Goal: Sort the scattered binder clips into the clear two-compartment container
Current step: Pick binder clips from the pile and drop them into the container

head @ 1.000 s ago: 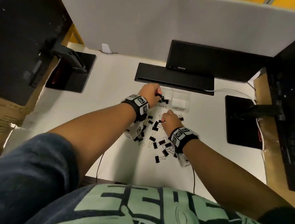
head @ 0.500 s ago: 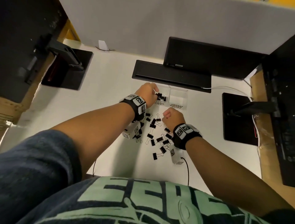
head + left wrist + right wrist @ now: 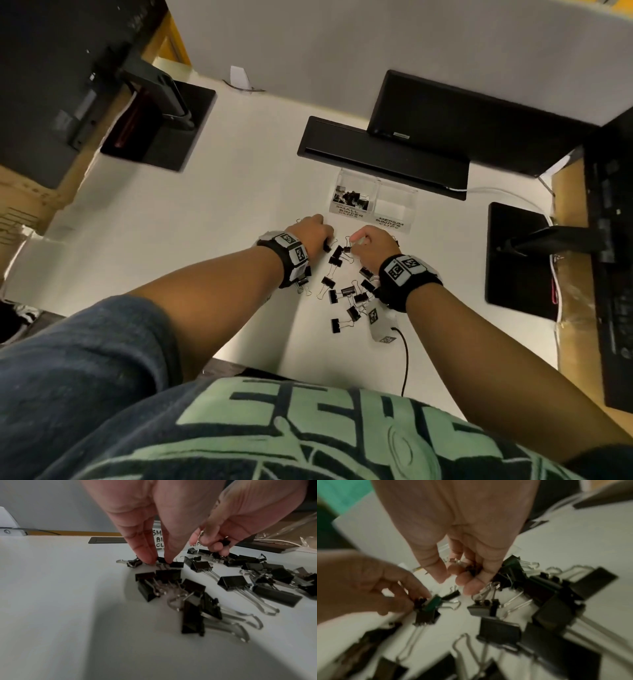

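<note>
Several black binder clips [image 3: 346, 291] of two sizes lie scattered on the white desk [image 3: 205, 240]. My left hand [image 3: 325, 241] reaches down at the pile's far left, and its thumb and fingers [image 3: 149, 557] pinch a small clip [image 3: 162, 560] that lies on the desk. My right hand [image 3: 356, 242] hovers over the pile's far side, fingers curled round small clips [image 3: 471, 568] in its palm. The clear container [image 3: 376, 181] stands just beyond both hands. Its left compartment, labelled small, holds several clips [image 3: 351, 198]. The right one, labelled medium, looks empty.
A flat black bar [image 3: 376, 154] and a monitor [image 3: 445, 120] stand right behind the container. Black stand bases sit at the left [image 3: 161, 126] and at the right [image 3: 517, 257]. A black cable [image 3: 406, 359] runs from my right wrist to the desk's near edge.
My left hand has come back from the container's left compartment to the pile and has closed on a small clip. My right hand has stayed over the pile with its fingers curled.
</note>
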Motion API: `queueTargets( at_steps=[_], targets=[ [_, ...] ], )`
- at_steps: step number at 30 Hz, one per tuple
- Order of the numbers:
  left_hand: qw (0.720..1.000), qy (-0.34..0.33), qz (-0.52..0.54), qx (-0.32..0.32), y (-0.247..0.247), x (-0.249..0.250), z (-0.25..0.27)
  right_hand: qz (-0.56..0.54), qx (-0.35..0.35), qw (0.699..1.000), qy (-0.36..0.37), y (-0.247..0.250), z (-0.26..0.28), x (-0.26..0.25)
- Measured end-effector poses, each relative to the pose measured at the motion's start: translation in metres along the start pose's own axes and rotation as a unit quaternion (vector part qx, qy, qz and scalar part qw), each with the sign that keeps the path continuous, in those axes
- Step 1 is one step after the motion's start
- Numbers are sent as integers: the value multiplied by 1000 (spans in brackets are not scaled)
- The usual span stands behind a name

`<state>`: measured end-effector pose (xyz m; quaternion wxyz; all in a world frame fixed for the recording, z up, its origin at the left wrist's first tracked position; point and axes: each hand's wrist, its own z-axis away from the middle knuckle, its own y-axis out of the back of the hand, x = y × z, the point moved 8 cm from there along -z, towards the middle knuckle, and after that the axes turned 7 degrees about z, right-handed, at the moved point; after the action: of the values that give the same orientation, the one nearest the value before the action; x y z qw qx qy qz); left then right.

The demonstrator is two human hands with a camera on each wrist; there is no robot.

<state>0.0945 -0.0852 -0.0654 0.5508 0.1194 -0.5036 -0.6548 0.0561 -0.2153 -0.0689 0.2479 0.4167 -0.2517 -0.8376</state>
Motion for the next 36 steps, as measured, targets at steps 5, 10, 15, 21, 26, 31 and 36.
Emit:
queueTargets(
  at_steps=[5,10,15,21,26,31,36],
  targets=[
    [999,2,-31,13,-1,-3,4,162,9,985,65,-12,-4,-11],
    [998,0,33,57,0,-8,11,219,22,971,89,-16,-9,-13],
    [993,11,96,63,-3,-7,10,202,27,976,74,-14,-9,-9],
    [989,44,113,86,-8,-1,7,189,27,979,77,-8,-6,-9],
    [989,80,107,68,-12,-4,1,158,35,985,60,-4,-4,-2],
    [991,78,85,63,-17,-4,-3,117,31,991,54,0,-2,-1],
    [993,74,69,62,-19,-5,-3,-15,19,998,65,21,4,-21]
  ],
)
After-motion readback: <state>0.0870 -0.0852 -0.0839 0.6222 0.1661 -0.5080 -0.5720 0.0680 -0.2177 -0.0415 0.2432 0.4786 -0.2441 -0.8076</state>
